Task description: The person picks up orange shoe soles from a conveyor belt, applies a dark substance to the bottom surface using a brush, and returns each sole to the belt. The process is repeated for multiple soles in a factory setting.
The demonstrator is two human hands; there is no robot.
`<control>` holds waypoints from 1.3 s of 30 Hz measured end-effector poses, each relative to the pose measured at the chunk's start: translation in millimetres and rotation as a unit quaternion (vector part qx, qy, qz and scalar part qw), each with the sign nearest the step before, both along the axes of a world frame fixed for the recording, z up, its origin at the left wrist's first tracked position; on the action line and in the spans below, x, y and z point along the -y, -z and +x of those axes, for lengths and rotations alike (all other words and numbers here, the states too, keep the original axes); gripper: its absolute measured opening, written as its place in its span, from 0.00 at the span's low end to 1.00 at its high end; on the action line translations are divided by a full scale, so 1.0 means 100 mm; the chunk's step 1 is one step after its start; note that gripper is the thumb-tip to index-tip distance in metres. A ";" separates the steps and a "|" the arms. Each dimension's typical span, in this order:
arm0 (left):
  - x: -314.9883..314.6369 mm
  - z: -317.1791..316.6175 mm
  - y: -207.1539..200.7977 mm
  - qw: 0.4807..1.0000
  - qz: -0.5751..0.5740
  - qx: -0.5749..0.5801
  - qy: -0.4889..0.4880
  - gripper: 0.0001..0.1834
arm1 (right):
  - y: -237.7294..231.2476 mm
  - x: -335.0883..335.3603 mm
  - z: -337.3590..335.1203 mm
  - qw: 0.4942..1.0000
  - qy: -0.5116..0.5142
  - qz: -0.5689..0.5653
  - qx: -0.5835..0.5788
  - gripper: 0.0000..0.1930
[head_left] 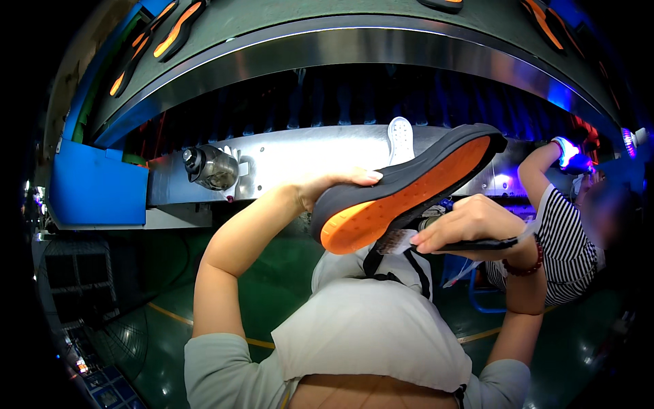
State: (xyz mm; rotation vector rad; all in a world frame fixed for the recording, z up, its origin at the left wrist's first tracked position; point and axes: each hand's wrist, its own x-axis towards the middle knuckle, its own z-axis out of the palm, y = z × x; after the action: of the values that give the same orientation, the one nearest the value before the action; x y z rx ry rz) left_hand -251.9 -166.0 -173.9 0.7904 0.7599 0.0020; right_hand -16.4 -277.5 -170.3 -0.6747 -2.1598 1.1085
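Observation:
My left hand (pixel 338 183) grips a black shoe sole (pixel 436 160) with an orange underside, its thumb along the upper black edge and its other fingers hidden behind the heel end. The sole is tilted, its toe pointing up and to the right. My right hand (pixel 470 225) is closed on a flat brush (pixel 396 241) with a dark handle and pale bristles. The bristles are close below the sole's lower edge; I cannot tell whether they touch it.
Beyond the sole is a metal shelf (pixel 289 153), bearing a white insole-shaped piece (pixel 400 136) and a dark-lidded clear jug (pixel 216 168). Behind it, a green conveyor belt (pixel 306 15) carries several black-and-orange soles (pixel 178 31). A person in a striped top (pixel 571 238) works at the right.

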 end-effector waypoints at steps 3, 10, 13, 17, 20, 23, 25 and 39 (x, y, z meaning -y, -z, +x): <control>0.09 0.03 -0.14 0.998 0.020 -0.042 -0.043 0.22 | 0.05 -0.01 0.03 0.998 0.024 0.027 -0.050 0.08; 0.06 -0.05 -0.05 0.995 -0.025 -0.071 -0.061 0.20 | -0.10 0.12 0.19 0.994 0.038 0.028 0.100 0.09; 0.13 -0.06 -0.10 0.988 0.005 -0.098 -0.120 0.22 | 0.04 0.06 0.21 0.992 0.116 0.014 -0.036 0.10; 0.08 -0.22 0.06 0.987 0.002 -0.085 -0.136 0.22 | 0.08 0.20 0.26 0.996 0.087 0.011 0.011 0.10; 0.06 -0.29 0.10 0.978 -0.078 -0.062 -0.182 0.19 | 0.02 0.22 0.32 0.996 0.089 0.011 -0.027 0.10; -0.02 -0.43 0.33 0.982 -0.093 -0.010 -0.166 0.21 | 0.15 0.21 0.35 0.979 0.192 0.001 -0.068 0.10; -0.05 -0.55 0.39 0.983 -0.096 -0.003 -0.154 0.21 | 0.16 0.25 0.40 0.987 0.159 0.007 -0.030 0.10; -0.22 -0.69 0.49 0.978 -0.135 0.006 -0.157 0.22 | 0.05 0.12 0.57 0.991 0.125 -0.035 -0.031 0.09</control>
State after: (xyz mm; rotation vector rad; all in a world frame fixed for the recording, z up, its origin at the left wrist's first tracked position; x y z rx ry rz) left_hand -321.1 -143.8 -222.9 0.4064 0.8464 0.1845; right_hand 40.2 -289.9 -175.3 -0.9033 -1.9295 1.0607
